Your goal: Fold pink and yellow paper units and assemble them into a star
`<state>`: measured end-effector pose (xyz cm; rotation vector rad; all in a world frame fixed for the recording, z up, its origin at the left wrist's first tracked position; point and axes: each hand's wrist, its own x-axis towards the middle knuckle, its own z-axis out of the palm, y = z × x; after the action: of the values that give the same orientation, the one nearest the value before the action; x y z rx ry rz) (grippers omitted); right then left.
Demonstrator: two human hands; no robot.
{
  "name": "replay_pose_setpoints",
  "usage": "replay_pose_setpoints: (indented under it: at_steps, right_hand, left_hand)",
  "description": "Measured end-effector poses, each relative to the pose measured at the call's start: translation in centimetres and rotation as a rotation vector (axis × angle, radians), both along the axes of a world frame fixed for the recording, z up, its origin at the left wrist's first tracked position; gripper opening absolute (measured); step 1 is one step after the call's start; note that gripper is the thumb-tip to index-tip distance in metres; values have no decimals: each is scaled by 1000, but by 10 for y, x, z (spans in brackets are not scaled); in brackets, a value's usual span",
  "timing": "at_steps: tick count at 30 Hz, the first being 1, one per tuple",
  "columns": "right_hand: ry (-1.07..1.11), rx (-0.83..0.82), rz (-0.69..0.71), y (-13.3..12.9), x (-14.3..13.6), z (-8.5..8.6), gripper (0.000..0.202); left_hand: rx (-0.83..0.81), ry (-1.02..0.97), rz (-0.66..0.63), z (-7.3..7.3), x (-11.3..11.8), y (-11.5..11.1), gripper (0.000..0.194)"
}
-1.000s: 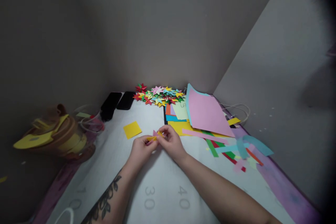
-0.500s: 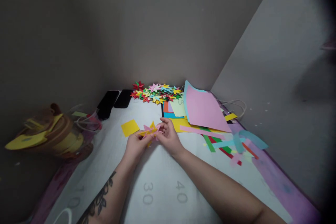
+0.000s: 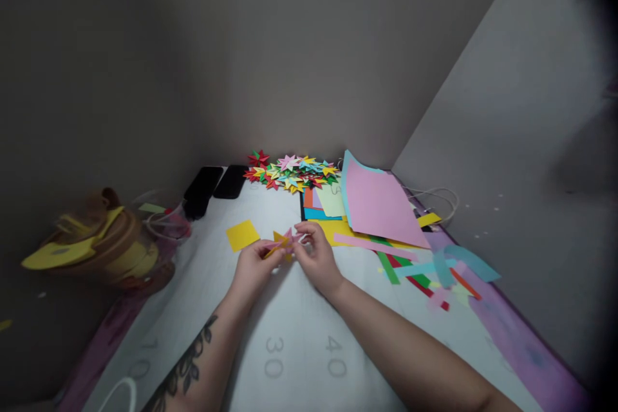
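Observation:
A pink and yellow folded paper star (image 3: pixel 286 241) is held between both hands above the white, number-marked table cover. My left hand (image 3: pixel 255 262) pinches its yellow points from the left. On the other side, my right hand (image 3: pixel 316 257) grips a pink point with thumb and fingers; its fingertips partly hide that edge. Just left of the star lies a yellow square of paper (image 3: pixel 243 235). Behind the hands, against the wall, sits a pile of finished many-coloured paper stars (image 3: pixel 292 174).
Pink and light blue paper sheets (image 3: pixel 383 203) lean up behind my right hand. Coloured paper strips (image 3: pixel 415 270) are scattered at the right. Two dark phone-like slabs (image 3: pixel 230 181) lie at the back left. A brown pot-shaped container (image 3: pixel 130 238) stands at the left edge.
The star has turned between the fingers, and its yellow points show less widely. The whole view has shifted slightly, so everything sits a little further right.

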<state>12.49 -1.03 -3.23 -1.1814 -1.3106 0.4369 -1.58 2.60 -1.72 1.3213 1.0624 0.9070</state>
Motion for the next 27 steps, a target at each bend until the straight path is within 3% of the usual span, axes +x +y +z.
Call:
replay_pose_setpoints:
  at_steps: [4, 12, 22, 27]
  right_hand:
    - [-158, 59, 15, -4, 1, 9, 13]
    - [-158, 69, 73, -4, 1, 9, 10]
    - [-177, 41, 37, -3, 2, 6, 10]
    - [-321, 43, 38, -3, 3, 7, 9]
  left_hand:
    - [104, 70, -5, -3, -1, 1, 19]
    - [173, 136, -20, 0, -2, 0, 17]
    - [231, 164, -24, 2, -2, -3, 15]
    - [396, 255, -11, -4, -5, -2, 12]
